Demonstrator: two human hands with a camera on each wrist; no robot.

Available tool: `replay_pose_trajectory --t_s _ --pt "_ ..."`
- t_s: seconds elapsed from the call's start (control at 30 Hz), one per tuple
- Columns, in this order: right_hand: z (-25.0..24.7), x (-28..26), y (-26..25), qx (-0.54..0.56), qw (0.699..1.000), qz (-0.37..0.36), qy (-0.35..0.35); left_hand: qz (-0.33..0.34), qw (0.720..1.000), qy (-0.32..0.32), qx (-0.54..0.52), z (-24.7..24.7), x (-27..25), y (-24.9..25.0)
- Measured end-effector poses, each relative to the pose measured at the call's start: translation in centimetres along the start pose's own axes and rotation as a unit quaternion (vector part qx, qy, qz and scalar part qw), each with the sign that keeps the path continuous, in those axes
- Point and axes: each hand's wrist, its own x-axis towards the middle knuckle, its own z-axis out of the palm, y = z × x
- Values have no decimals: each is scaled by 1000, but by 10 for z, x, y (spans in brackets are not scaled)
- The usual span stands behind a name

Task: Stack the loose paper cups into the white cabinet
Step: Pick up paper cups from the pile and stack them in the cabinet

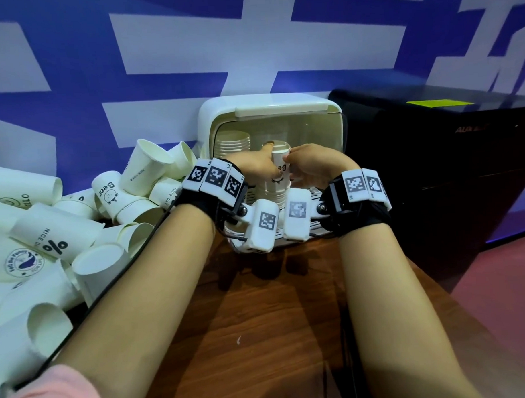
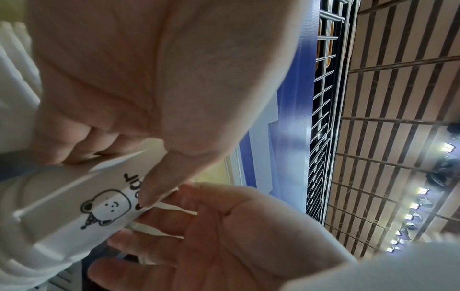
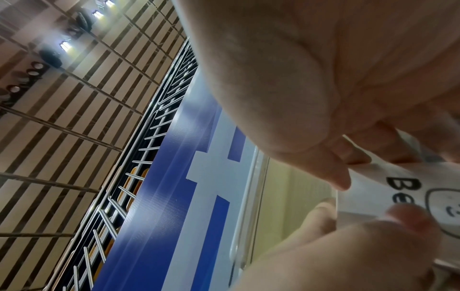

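A white paper cup with a bear drawing (image 1: 280, 165) sits upside down on top of a stack of cups (image 1: 273, 195), in the mouth of the open white cabinet (image 1: 270, 107). My left hand (image 1: 267, 163) grips it from the left, thumb near its top. My right hand (image 1: 293, 165) pinches it from the right. The left wrist view shows the bear cup (image 2: 99, 206) between my left hand (image 2: 119, 167) and the right hand's fingers (image 2: 174, 216). The right wrist view shows the bear cup (image 3: 398, 187) under my right hand (image 3: 368, 163). A second stack (image 1: 234, 143) stands inside at the left.
A heap of loose paper cups (image 1: 78, 229) lies on the wooden table (image 1: 259, 318) to the left, against the blue and white wall. A black box (image 1: 447, 162) stands right of the cabinet. The table's edge runs along the right.
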Motion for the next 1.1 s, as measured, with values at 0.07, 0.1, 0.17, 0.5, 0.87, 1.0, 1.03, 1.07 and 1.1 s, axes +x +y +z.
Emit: replay_pose_trajectory --t_s 0.07,0.1,0.17,0.5,0.87,1.0,1.03,1.07,1.1 --pt "-1 0 0 12 1000 3 0 -10 1000 0 -12 1 1 -1" --pt "-1 0 0 16 1000 3 -4 -15 999 3 -30 1 2 -2" --pt "0 -1 0 27 1000 1 -10 -18 996 19 -80 0 3 -5" --pt "0 -3 -3 48 999 -3 -21 -52 980 13 -191 -1 2 4" --pt "-1 -8 2 80 996 -5 -29 -41 975 55 -213 2 -5 13" --pt "-1 -8 2 83 996 3 -22 -40 971 47 -231 4 -5 13" --pt "-1 -8 2 81 997 5 -16 -38 970 48 -236 5 -4 13" --pt "-1 -8 1 77 997 9 -11 -36 968 50 -242 5 -5 13" --pt "-3 -7 1 74 997 13 -5 -33 967 55 -246 5 -5 14"
